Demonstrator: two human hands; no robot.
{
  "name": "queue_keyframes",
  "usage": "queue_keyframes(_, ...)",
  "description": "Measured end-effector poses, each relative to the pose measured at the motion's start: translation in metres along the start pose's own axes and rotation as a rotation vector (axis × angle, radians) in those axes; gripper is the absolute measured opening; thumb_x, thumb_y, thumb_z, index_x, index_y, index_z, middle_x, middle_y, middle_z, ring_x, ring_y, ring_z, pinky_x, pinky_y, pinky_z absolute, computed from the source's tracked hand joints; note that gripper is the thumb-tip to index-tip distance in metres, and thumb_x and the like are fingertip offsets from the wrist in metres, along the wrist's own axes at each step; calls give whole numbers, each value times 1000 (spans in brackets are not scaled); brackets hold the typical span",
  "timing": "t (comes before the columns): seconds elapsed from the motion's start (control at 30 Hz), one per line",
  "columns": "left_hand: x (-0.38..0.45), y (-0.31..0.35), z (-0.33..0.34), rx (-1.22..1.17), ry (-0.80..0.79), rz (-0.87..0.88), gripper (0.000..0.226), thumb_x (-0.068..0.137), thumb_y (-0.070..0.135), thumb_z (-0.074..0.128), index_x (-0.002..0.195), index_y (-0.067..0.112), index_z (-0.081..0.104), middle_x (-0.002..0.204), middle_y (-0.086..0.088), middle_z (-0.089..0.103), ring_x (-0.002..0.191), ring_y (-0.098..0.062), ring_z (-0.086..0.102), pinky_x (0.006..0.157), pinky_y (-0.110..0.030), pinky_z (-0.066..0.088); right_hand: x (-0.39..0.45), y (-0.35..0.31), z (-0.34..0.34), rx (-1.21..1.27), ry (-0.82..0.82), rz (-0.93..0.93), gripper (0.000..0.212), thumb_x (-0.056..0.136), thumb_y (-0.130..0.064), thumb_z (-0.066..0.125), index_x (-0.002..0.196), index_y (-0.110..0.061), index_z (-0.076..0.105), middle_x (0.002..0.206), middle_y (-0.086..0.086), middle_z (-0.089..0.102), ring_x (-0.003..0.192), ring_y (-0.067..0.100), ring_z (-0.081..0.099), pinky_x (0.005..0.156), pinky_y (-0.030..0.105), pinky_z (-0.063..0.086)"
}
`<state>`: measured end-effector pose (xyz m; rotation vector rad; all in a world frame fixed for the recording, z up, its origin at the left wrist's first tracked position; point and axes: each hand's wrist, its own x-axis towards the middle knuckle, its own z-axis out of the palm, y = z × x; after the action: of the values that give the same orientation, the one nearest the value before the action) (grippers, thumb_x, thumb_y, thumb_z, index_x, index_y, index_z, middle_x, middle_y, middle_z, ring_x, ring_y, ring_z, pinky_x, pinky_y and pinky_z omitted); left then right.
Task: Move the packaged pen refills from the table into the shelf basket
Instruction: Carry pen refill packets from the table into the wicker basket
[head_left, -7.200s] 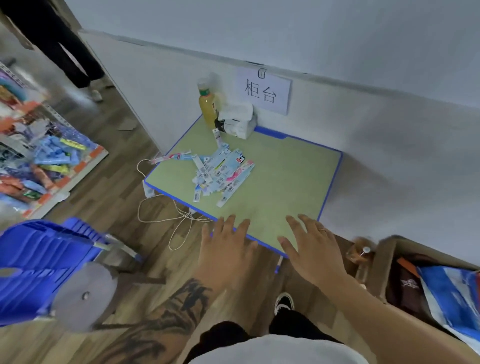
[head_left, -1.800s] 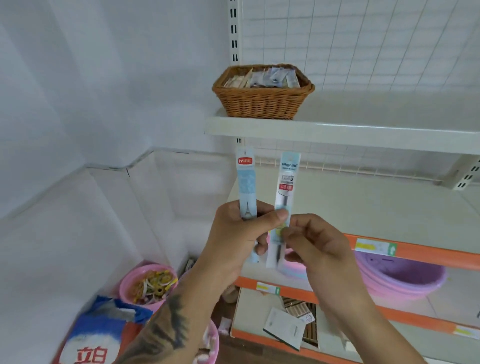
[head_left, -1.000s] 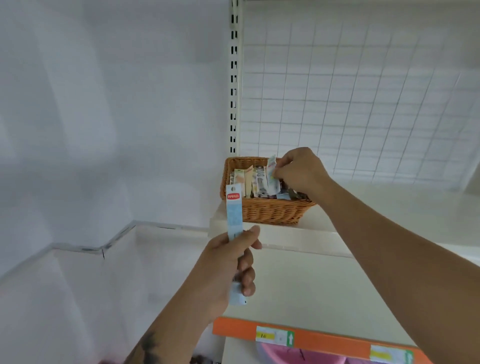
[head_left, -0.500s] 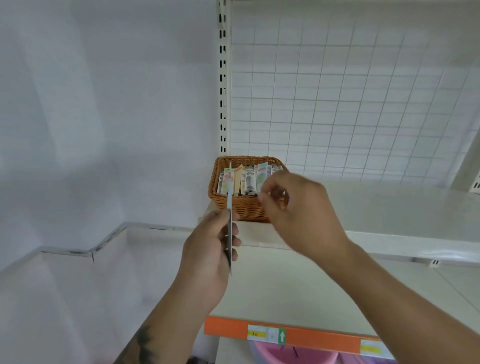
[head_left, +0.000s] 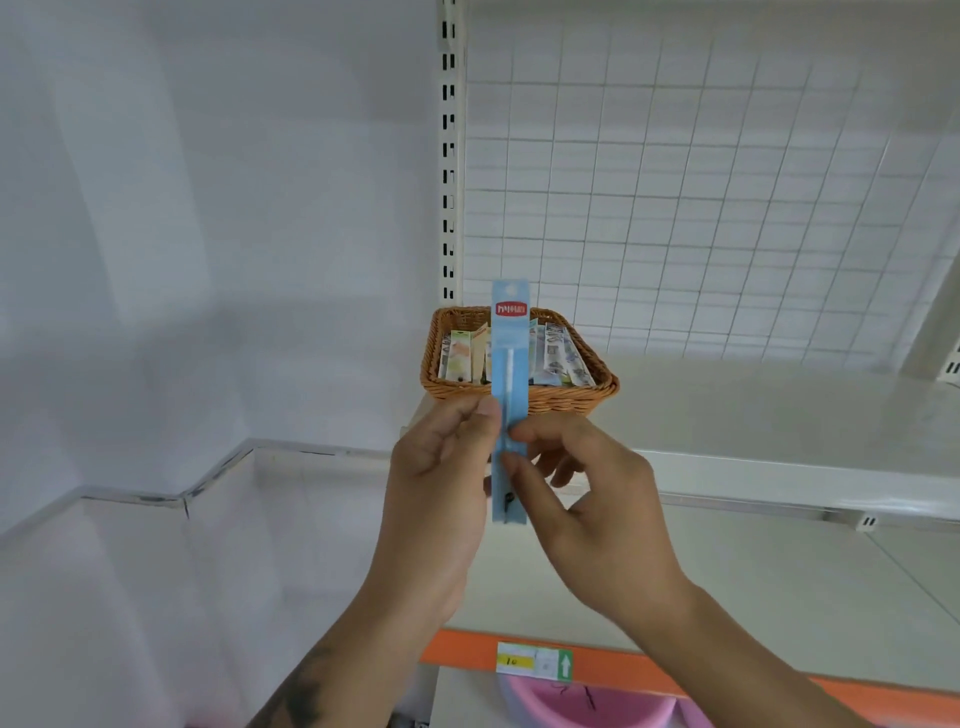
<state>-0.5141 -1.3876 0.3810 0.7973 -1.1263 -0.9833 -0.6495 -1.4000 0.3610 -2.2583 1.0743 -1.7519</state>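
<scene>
Rising at the back, the shelf carries a white wire grid above its upper board, and the basket sits at that board's left end, just right of the slotted upright. A white wall fills the left side. Below, an orange strip with a small price tag edges the lower board, and a pink tub shows under it.

Both forearms reach up from the bottom edge and meet in the middle, in front of the basket and lower than its rim. The left hand has its back to the camera, the thumb pressed on the left edge of the refill, the other fingers hidden behind the pack. The right hand comes in from the right with the wrist bent, thumb and forefinger pinching the right edge of the pack a little lower down, the remaining fingers curled loosely behind.

The refill is a narrow pale-blue pack with a red label near the top, held upright between the two hands, its upper half overlapping the basket in view but not inside it. Several other packs stand on end in the basket, leaning against one another
</scene>
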Motion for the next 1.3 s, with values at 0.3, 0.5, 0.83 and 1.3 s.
queue_keyframes(0.3,4,-89,-65,1495,-48,445,72,95,59,49,160,34,31,166,-6,33,154,-30,30,120,-62,30,131,4,-12,-154,-94,423,4,97,-22,69,98,-26,69,90,-7,70,73,5,67,45,11,45)
queue_keyframes(0.5,1,-109,-75,1584,-121,423,103,86,53,69,166,32,9,174,-8,6,159,-31,12,119,-60,22,145,39,16,-483,-330,515,12,98,-20,63,96,-24,74,113,1,70,85,15,60,69,29,57)
queue_keyframes(0.83,-21,-92,-78,1572,-128,269,71,96,58,42,159,40,15,172,-3,16,159,-28,16,122,-56,20,82,28,4,-562,50,-16,17,97,-24,62,105,-16,75,104,11,64,95,33,61,77,44,52)
queue_keyframes(1.3,-275,-89,-140,1753,310,-414,58,97,59,37,147,33,48,155,-9,49,142,-35,46,113,-61,37,-201,-13,104,-27,-760,-260,39,101,-44,44,117,-20,71,123,6,67,107,31,65,87,43,55)
